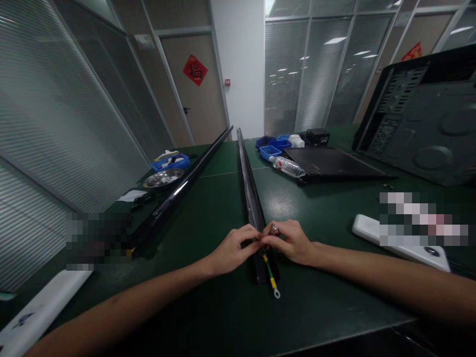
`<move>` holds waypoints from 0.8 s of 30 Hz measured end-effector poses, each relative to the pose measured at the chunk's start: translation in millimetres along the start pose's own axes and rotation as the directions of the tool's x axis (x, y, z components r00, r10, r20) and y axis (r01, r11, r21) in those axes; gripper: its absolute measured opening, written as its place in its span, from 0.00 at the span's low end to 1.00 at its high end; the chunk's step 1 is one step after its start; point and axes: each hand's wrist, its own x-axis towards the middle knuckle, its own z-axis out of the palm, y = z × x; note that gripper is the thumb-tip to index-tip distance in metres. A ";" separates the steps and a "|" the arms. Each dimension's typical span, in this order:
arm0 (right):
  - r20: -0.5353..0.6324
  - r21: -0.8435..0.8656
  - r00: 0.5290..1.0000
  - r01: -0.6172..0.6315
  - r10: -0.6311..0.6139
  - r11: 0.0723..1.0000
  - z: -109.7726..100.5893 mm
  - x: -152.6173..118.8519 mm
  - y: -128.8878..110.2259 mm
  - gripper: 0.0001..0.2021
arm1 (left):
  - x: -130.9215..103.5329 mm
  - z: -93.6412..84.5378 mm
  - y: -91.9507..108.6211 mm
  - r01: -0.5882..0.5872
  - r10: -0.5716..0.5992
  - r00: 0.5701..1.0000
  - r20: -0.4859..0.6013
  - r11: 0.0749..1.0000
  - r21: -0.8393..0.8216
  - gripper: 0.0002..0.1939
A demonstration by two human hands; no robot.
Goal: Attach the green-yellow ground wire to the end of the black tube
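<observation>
A long black channel-shaped profile [250, 193] lies lengthwise on the green table [219, 198], its near end under my hands. My left hand [238, 248] pinches thumb and forefinger together over the profile; what it holds is too small to make out. Touching its fingertips, my right hand [292, 241] is also closed, with thumb and fingers pressed on something hidden between them. A ring shows on that hand. Below the hands, a green and yellow wire [270, 271] ends in a metal ring terminal [276, 293] over the profile's near end.
Another long black profile [178, 191] lies to the left. Beyond it are a metal bowl [163, 178] and a blue tray [169, 162]. At right are blue bins [270, 152], a plastic bottle [288, 167], a black panel [334, 163], a large metal case [424, 124] and a white device [401, 242].
</observation>
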 end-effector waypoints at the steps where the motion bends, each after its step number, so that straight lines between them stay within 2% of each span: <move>1: 0.003 -0.001 1.000 0.000 0.000 1.000 -0.1 0.0 0.0 0.15 | 0.0 0.2 0.4 0.002 -0.002 1.000 0.002 1.000 0.002 0.11; 11: 0.057 -0.006 0.998 -0.023 0.023 1.000 -0.8 -0.5 1.2 0.14 | 0.0 0.2 1.2 0.014 -0.014 1.000 -0.001 0.999 0.034 0.10; 24: 0.055 -0.051 0.998 0.000 0.003 0.999 -0.8 1.3 -1.3 0.17 | -0.3 -0.1 0.1 0.002 -0.002 1.000 0.002 0.998 0.062 0.08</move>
